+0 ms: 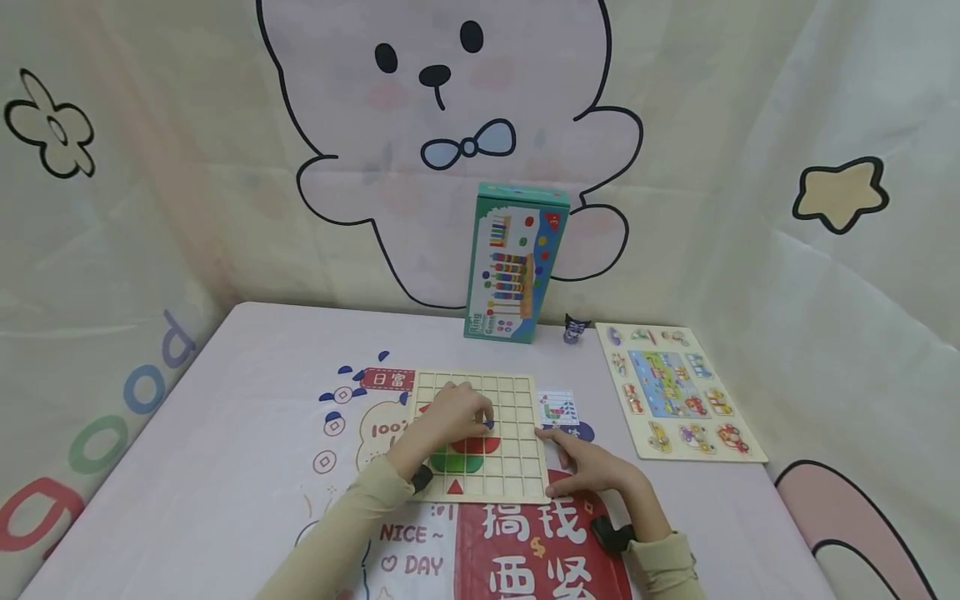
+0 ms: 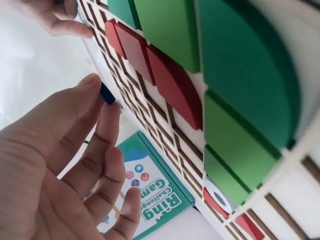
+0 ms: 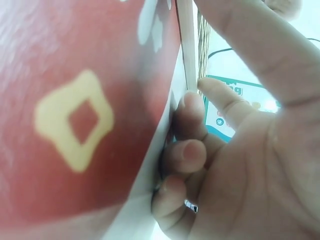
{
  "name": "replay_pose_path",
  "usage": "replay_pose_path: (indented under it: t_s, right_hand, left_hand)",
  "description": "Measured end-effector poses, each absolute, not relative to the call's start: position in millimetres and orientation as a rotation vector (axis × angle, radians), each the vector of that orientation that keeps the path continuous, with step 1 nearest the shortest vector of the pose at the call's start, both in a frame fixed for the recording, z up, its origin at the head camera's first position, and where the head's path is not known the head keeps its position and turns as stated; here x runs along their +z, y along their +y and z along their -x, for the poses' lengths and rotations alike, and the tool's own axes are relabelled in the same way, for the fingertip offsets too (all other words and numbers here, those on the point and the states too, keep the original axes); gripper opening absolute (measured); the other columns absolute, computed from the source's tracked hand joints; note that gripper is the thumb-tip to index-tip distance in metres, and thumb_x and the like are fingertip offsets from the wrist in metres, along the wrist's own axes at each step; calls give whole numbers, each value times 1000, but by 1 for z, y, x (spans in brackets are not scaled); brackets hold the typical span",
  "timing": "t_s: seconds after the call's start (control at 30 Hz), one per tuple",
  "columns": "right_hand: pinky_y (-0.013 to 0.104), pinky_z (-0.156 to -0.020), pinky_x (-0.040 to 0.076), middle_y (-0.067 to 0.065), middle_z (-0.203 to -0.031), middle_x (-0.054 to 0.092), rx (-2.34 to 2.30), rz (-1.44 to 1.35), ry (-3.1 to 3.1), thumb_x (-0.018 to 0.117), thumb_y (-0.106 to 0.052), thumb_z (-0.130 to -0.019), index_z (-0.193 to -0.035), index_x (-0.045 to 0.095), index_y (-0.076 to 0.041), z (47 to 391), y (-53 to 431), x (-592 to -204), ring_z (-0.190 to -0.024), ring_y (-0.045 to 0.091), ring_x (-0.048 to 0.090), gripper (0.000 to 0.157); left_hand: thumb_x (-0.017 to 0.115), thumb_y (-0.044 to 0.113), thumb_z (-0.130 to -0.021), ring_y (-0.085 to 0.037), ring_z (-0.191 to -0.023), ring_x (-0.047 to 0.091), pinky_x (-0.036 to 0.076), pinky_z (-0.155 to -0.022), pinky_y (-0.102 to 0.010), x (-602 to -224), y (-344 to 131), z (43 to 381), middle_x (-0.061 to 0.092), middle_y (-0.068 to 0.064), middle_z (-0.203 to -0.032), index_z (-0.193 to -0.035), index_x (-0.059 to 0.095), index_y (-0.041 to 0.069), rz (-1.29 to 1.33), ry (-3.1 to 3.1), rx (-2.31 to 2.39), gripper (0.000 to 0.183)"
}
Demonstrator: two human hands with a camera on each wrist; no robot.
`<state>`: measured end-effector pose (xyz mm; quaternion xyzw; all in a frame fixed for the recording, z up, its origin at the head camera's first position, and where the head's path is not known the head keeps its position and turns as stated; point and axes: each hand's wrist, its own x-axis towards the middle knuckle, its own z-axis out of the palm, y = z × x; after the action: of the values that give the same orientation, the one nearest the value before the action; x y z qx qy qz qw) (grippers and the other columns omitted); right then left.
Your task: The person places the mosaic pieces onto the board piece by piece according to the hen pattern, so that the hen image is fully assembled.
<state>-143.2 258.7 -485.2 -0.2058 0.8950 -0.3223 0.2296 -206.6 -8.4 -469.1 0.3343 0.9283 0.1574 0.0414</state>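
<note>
My left hand [image 1: 453, 414] is over the middle of a pale wooden grid board [image 1: 517, 467]. Its thumb and a fingertip pinch a small dark blue piece [image 2: 106, 93], held just off the grid in the left wrist view. Red pieces [image 1: 483, 445] and green pieces [image 1: 457, 462] lie in the cells below that hand, with a red triangle [image 1: 455, 487] near the front edge. At the board's right side, my right hand [image 1: 600, 467] touches the edge with its thumb and index finger spread apart; its other fingers bend loosely in the right wrist view.
Several blue pieces [image 1: 345, 369] are scattered left of the board. A small pattern card [image 1: 558, 408] lies on its right. Behind stand a green game box [image 1: 513, 267] and a little purple figure [image 1: 574, 328]. A picture puzzle board [image 1: 675, 392] lies far right.
</note>
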Motion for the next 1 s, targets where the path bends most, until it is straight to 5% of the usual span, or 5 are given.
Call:
replay_pose_path:
  t_s: [0.53,0.83,1.0]
  right_hand:
    - [30,-66,37,6,-86,43,-888,572,2466,77,-37,-73,-144,31,-18,144,260,-487,-79,17,45,87]
    - [24,-60,35,6,-84,44,-911,572,2465,77,-37,-73,-143,33,-16,142,260,-489,-71,14,42,86]
    - [24,-61,36,6,-84,44,-894,575,2485,77,-39,-72,-143,33,-17,143,260,-488,-71,14,43,86]
  left_hand:
    - [75,26,-75,-11,-72,48,36,-75,-33,-473,13,218,59,12,-68,-82,73,22,-922,2790,451,8]
    - [73,22,-78,-10,-74,52,39,-86,-41,-474,13,215,65,11,-76,-84,73,20,-899,2748,520,7]
    - [72,21,-79,-7,-72,53,44,-80,-34,-476,9,214,68,9,-81,-85,74,20,-937,2748,550,7]
